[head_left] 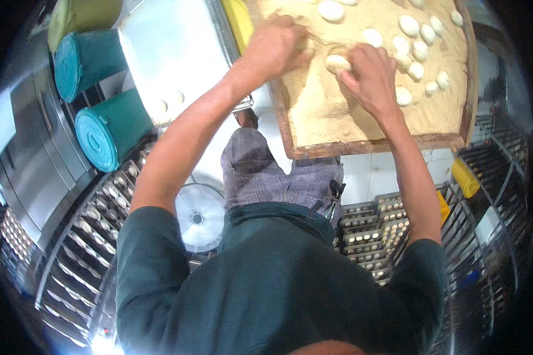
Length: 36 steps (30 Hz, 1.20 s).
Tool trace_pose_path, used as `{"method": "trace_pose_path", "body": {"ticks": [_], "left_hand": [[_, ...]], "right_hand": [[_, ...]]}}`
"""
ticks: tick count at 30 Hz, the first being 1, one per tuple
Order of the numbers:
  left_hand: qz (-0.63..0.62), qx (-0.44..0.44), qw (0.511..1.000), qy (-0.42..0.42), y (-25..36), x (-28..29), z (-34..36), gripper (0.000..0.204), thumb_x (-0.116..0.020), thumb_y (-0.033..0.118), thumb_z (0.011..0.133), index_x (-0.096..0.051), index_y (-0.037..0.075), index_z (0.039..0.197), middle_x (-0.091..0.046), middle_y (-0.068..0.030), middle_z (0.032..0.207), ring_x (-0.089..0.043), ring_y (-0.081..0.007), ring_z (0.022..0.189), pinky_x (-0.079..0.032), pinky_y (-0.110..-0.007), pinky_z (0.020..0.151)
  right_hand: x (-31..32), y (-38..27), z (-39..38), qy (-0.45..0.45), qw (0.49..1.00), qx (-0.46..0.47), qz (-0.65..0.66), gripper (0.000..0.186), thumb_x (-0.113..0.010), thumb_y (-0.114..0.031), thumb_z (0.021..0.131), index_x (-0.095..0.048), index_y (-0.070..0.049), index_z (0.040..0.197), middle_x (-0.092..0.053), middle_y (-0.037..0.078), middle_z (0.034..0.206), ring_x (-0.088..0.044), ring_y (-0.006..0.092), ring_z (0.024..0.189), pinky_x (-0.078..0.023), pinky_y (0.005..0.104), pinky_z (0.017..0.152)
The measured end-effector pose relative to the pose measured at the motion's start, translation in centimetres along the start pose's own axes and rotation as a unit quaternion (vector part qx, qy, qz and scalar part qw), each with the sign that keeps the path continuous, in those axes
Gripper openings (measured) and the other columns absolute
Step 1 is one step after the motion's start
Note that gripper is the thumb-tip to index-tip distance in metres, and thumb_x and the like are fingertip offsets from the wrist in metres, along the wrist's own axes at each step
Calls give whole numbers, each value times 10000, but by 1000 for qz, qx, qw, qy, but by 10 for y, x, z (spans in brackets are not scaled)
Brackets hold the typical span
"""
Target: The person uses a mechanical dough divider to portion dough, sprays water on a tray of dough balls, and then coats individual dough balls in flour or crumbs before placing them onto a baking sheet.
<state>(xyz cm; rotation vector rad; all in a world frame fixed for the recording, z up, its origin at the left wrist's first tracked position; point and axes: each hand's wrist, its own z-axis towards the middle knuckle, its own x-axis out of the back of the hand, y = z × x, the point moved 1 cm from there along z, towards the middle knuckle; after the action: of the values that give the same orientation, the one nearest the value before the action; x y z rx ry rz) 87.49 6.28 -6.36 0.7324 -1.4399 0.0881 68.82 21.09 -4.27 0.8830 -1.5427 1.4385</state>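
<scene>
A wooden-edged board [361, 148] spread with tan, grainy meal or crumbs lies in front of me. My right hand [373, 74] is closed round a pale dough ball [337, 63], thumb and fingers gripping its right end, low over the meal. To its left, my left hand [281, 46] is at the board's left part, fingers bent down toward the meal. Blur hides whether anything is in those fingers. Several white dough balls [408, 25] lie scattered on the meal, mostly right of and beyond my right hand.
Left of the board is a pale metal tray [172, 53] with two dough balls [176, 97] at its near edge. Blue-green lidded bins [98, 139] line the left. A round fan [196, 219] stands beside my legs. Racks [367, 236] of dough pieces are around and behind me.
</scene>
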Motion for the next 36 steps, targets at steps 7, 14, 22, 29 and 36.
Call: {"method": "trace_pose_path", "body": {"ticks": [7,14,22,29,36], "left_hand": [[-126,19,987,95,29,2,-30,278,-762,215,766,-668,67,981,-689,-147,850,-678,-352,882,-498,-483,852],[-310,185,924,126,-45,37,-154,303,-738,216,837,-673,63,1091,-707,-180,993,-681,-346,956,-530,-456,869],[-138,262,954,-45,-193,-7,-244,337,-739,304,830,-717,132,1118,-726,-96,947,-633,-290,1044,-408,-489,957],[-99,180,978,-27,-224,-14,-249,413,-759,322,810,-705,156,1185,-660,-50,1227,-556,-272,1169,-376,-505,968],[-127,105,986,16,-199,-9,-260,515,-759,249,819,-621,175,1309,-591,-46,1332,-507,-294,1264,-309,-537,1089]], "right_hand": [[-18,5,-13,108,993,-43,26,293,-783,-156,778,-636,-61,1013,-636,85,915,-574,272,867,-454,420,823],[-12,-85,0,67,948,-223,215,295,-766,-71,832,-660,-66,1107,-675,7,1017,-603,129,932,-497,304,825],[-179,-227,71,-172,946,-126,244,319,-722,-161,823,-656,-7,1095,-702,157,1052,-677,307,950,-530,403,865],[-220,-232,86,-85,986,25,140,293,-705,-161,851,-684,-15,1104,-677,168,1046,-609,360,1018,-460,452,951],[-233,-211,55,-57,994,7,98,358,-720,-173,850,-685,-27,1175,-686,167,1116,-615,363,1071,-471,448,948]]}}
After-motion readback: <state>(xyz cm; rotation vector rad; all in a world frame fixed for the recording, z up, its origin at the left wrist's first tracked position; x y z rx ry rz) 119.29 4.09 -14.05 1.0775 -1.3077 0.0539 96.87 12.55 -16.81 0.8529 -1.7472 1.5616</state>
